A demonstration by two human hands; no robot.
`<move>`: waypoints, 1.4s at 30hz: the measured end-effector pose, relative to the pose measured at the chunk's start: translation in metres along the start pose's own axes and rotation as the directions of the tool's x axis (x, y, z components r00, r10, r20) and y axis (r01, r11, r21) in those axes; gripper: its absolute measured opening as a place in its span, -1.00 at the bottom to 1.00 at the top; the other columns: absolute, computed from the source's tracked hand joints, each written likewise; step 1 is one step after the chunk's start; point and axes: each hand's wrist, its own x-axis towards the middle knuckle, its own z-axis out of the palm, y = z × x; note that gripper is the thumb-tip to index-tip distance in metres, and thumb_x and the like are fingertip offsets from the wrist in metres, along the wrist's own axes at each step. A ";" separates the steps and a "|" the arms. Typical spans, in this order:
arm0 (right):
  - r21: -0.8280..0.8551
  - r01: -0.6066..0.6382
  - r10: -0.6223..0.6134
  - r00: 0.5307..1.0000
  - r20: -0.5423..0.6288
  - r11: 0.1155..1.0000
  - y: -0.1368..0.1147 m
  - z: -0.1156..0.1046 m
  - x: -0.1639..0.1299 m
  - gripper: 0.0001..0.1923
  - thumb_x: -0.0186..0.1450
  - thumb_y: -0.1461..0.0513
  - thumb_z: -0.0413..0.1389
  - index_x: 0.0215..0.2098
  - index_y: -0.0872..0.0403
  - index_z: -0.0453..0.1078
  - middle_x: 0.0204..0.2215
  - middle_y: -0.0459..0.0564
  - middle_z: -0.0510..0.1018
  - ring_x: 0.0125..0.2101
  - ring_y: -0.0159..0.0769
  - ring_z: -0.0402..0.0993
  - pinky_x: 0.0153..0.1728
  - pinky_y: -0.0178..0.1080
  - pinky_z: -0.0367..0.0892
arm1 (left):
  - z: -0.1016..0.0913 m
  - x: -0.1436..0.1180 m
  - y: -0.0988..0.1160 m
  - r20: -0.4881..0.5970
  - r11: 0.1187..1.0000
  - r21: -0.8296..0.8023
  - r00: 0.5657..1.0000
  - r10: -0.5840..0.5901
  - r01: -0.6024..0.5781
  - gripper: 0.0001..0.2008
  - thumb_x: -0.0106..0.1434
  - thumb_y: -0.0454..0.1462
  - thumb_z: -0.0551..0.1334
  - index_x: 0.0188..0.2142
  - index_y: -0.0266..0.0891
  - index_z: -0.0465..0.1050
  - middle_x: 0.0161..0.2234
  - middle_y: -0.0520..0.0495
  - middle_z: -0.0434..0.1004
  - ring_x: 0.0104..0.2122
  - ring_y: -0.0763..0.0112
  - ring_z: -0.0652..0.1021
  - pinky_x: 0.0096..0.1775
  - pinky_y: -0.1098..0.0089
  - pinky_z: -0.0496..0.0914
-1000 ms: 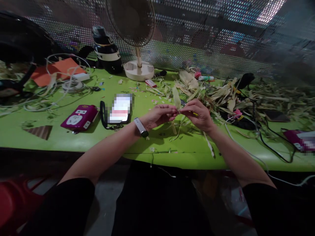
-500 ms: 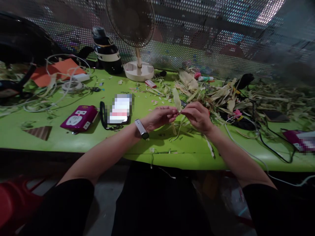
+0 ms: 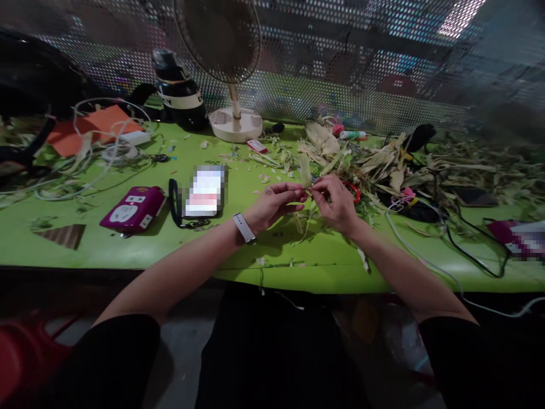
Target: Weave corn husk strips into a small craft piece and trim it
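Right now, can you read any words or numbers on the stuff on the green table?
No text here can be read.
Phone: screen blurred out.
Black bottle: pale band with lettering, too small to read.
Purple power strip: no markings legible.
Small red and white packet: too small to read.

The green table [image 3: 128, 250] is viewed from head height, forward and downward, at close range; one view is given.

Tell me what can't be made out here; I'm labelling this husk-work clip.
Head view only:
- Phone screen: pixelated.
- Where the left hand and right hand pinch the pale husk strip: hidden by fingers.
- Magenta item far right: blurred, cut by edge.
- Fan top: cropped.
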 end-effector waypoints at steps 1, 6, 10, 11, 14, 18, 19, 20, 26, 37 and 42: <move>0.017 -0.029 0.029 1.000 0.000 0.999 -0.002 0.000 0.000 -0.95 0.33 0.24 0.05 -0.31 0.03 0.31 -0.37 -0.03 0.45 -0.34 -0.31 0.42 -0.36 -0.25 0.35 | 0.000 0.000 -0.001 0.012 0.999 0.015 1.000 0.028 -0.028 -0.93 0.08 -0.42 0.34 -0.40 -0.33 0.49 -0.44 -0.01 0.59 -0.42 0.51 0.58 -0.25 0.41 0.50; 0.123 -0.145 0.146 0.989 -0.006 0.982 -0.006 -0.001 0.002 -0.94 0.28 0.23 0.10 -0.35 0.05 0.31 -0.44 -0.08 0.42 -0.44 -0.38 0.39 -0.43 -0.29 0.34 | -0.001 -0.002 -0.005 0.057 0.986 0.093 0.989 0.135 -0.140 -0.79 -0.04 -0.32 0.44 -0.39 -0.31 0.51 -0.41 0.00 0.60 -0.38 0.46 0.59 -0.25 0.35 0.51; 0.198 -0.192 0.192 0.981 0.019 0.961 -0.007 -0.001 0.002 -0.93 0.26 0.24 0.12 -0.36 0.06 0.32 -0.46 -0.11 0.41 -0.46 -0.41 0.37 -0.44 -0.31 0.33 | -0.002 -0.001 -0.006 0.059 0.969 0.172 0.983 0.172 -0.180 -0.80 -0.01 -0.29 0.43 -0.38 -0.31 0.51 -0.40 -0.01 0.59 -0.37 0.46 0.59 -0.23 0.33 0.51; 0.211 -0.206 0.206 0.978 0.025 0.955 -0.007 -0.001 0.001 -0.93 0.26 0.23 0.13 -0.37 0.06 0.32 -0.47 -0.11 0.42 -0.47 -0.41 0.37 -0.44 -0.31 0.33 | -0.003 -0.001 -0.006 0.057 0.966 0.182 0.983 0.174 -0.181 -0.81 0.00 -0.29 0.42 -0.38 -0.30 0.50 -0.40 -0.02 0.59 -0.36 0.45 0.59 -0.24 0.33 0.52; 0.260 -0.268 0.266 0.963 0.044 0.928 -0.007 0.000 0.000 -0.90 0.24 0.22 0.15 -0.37 0.05 0.30 -0.47 -0.13 0.42 -0.49 -0.44 0.37 -0.46 -0.32 0.33 | -0.003 -0.001 -0.005 0.046 0.961 0.211 0.984 0.172 -0.178 -0.84 0.02 -0.29 0.39 -0.39 -0.30 0.49 -0.40 -0.01 0.58 -0.37 0.46 0.58 -0.30 0.37 0.52; 0.404 -0.357 0.359 0.930 0.074 0.842 -0.008 0.002 -0.001 -0.75 0.21 0.21 0.19 -0.18 0.01 0.24 -0.44 -0.16 0.43 -0.48 -0.43 0.40 -0.45 -0.31 0.36 | -0.002 -0.001 -0.005 0.025 0.947 0.264 0.983 0.184 -0.184 -0.86 0.02 -0.31 0.38 -0.42 -0.31 0.48 -0.41 0.00 0.57 -0.40 0.50 0.56 -0.34 0.44 0.50; 0.433 -0.372 0.373 0.924 0.087 0.821 -0.008 0.002 0.000 -0.69 0.21 0.22 0.19 -0.13 0.00 0.22 -0.43 -0.16 0.43 -0.47 -0.43 0.41 -0.45 -0.30 0.37 | -0.002 -0.001 -0.005 0.021 0.946 0.265 0.982 0.188 -0.186 -0.86 0.02 -0.31 0.37 -0.42 -0.31 0.48 -0.41 -0.01 0.57 -0.40 0.50 0.56 -0.34 0.44 0.50; 0.456 -0.382 0.381 0.919 0.099 0.804 -0.008 0.002 0.000 -0.66 0.21 0.22 0.19 -0.09 -0.01 0.20 -0.42 -0.16 0.42 -0.47 -0.42 0.41 -0.45 -0.30 0.37 | -0.002 -0.001 -0.005 0.018 0.947 0.261 0.982 0.189 -0.187 -0.87 0.02 -0.31 0.37 -0.41 -0.31 0.48 -0.41 -0.01 0.57 -0.39 0.49 0.57 -0.34 0.43 0.50; 0.531 -0.396 0.368 0.915 0.163 0.749 -0.010 -0.001 0.004 -0.70 0.22 0.25 0.17 -0.12 -0.01 0.20 -0.45 -0.16 0.40 -0.48 -0.43 0.38 -0.47 -0.30 0.35 | -0.002 -0.001 -0.004 0.040 0.961 0.218 0.986 0.163 -0.168 -0.84 0.02 -0.28 0.39 -0.39 -0.30 0.49 -0.42 -0.01 0.57 -0.39 0.47 0.57 -0.34 0.42 0.50; 0.555 -0.520 0.444 0.852 0.277 0.650 -0.004 -0.001 0.005 -0.73 0.23 0.22 0.12 -0.13 -0.03 0.18 -0.44 -0.18 0.37 -0.53 -0.45 0.35 -0.51 -0.31 0.38 | 0.000 -0.001 -0.003 0.026 0.994 0.098 0.998 0.049 -0.051 -0.87 0.03 -0.37 0.39 -0.40 -0.33 0.50 -0.42 0.00 0.58 -0.40 0.51 0.58 -0.20 0.36 0.51; 0.286 -0.224 0.210 0.974 0.079 0.932 0.005 -0.007 0.001 -0.78 0.27 0.25 0.07 -0.10 -0.03 0.27 -0.37 -0.08 0.45 -0.45 -0.38 0.41 -0.40 -0.24 0.39 | -0.001 0.002 0.002 -0.037 1.000 0.011 0.999 0.004 -0.003 -0.93 0.09 -0.46 0.32 -0.40 -0.33 0.50 -0.43 0.00 0.59 -0.41 0.54 0.58 -0.18 0.38 0.51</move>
